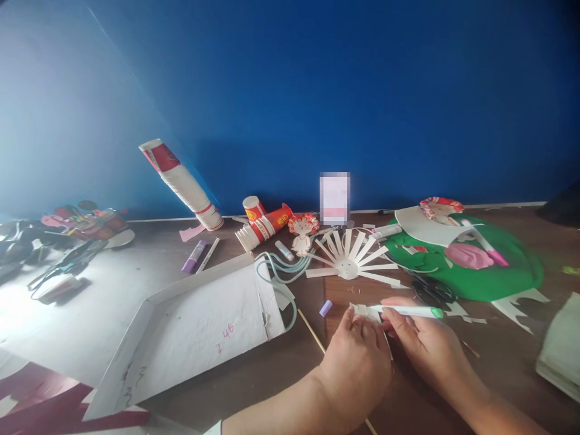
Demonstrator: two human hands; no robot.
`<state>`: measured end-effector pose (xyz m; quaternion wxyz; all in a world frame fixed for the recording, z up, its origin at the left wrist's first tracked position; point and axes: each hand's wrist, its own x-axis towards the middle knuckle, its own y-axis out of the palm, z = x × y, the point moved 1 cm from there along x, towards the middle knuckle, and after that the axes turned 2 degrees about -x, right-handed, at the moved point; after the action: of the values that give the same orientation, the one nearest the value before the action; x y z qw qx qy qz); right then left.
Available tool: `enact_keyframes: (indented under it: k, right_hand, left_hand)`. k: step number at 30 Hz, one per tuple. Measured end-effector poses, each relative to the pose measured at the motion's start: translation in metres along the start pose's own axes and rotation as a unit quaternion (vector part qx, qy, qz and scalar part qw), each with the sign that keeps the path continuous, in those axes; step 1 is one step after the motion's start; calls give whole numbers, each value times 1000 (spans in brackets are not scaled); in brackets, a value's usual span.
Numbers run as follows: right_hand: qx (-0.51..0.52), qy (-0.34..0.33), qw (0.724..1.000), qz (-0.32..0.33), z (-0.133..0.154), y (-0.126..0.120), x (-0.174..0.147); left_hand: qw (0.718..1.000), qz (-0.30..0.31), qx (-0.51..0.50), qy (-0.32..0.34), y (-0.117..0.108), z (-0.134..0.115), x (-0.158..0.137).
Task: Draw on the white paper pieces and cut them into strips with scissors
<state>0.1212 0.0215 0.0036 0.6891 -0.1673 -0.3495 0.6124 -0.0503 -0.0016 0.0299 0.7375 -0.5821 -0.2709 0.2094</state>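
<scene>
My right hand (419, 341) is closed around a white marker pen (408, 310) with a green end, its tip pointing left at a small piece of white paper (362, 310). My left hand (357, 359) lies over that paper with its fingers curled, pressing it to the brown table; much of the paper is hidden beneath it. Just beyond them lies a white paper cutout (347, 269) with a drawn face and strips fanned out around it. A small paper doll (301, 237) with red and white hair leans behind it. Left of my hands sits a purple cap (325, 309).
Black scissors (432, 290) and paper scraps lie beside a green sheet (489, 260) at the right. An open white box lid (199, 320) and a thin wooden stick (311, 331) are at the left. Stacked paper cups (188, 190) lean near the blue wall.
</scene>
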Motion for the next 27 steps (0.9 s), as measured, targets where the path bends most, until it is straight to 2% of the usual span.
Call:
enact_keyframes:
  k: [5,13,18,27]
  right_hand:
    - [-22,-26,999,-8,-3,1,-1]
    - [-4,-15,1000,14,-6,2,-3]
    - [-10,-12,1000,11,-6,3,-3]
    - [-4,11,1000,27,-8,5,-3]
  left_hand:
    - [999,33,-17,24,1,0,0]
    - [997,54,-26,-47,-5,0,3]
    - [995,87,-44,-21,-7,3,4]
    - [989,115,-92,-25,-12,11,9]
